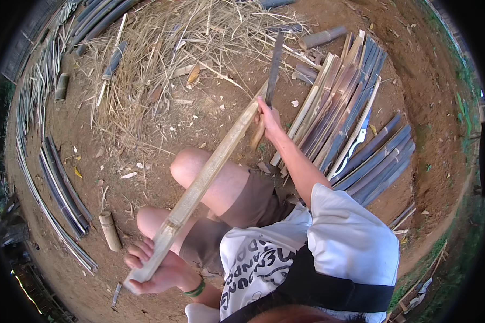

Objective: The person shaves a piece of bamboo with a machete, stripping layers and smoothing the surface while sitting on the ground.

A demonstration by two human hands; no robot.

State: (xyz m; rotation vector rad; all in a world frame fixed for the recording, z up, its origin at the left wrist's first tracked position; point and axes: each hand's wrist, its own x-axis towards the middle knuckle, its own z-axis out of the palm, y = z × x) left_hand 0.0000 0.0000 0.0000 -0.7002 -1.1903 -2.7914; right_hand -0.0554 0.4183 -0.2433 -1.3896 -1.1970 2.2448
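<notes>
A long split bamboo strip (199, 183) lies slantwise across my bent legs, its pale face up and a node near its lower end. My left hand (164, 269), with a green band at the wrist, is wrapped round that lower end. At the far end my right hand (269, 119) grips a machete (275, 67) by its wooden handle, the dark blade pointing up and away from me. The blade stands beside the strip's far end, and my right thumb rests against the strip. The strip's far tip is partly hidden behind the blade and hand.
Split bamboo strips (342, 89) lie stacked on the right, with a blue-and-white handled saw (355, 144) among them. Thin shavings (140, 70) heap ahead. A short bamboo piece (110, 230) and a small knife (116, 295) lie at left on the dirt ground (199, 129).
</notes>
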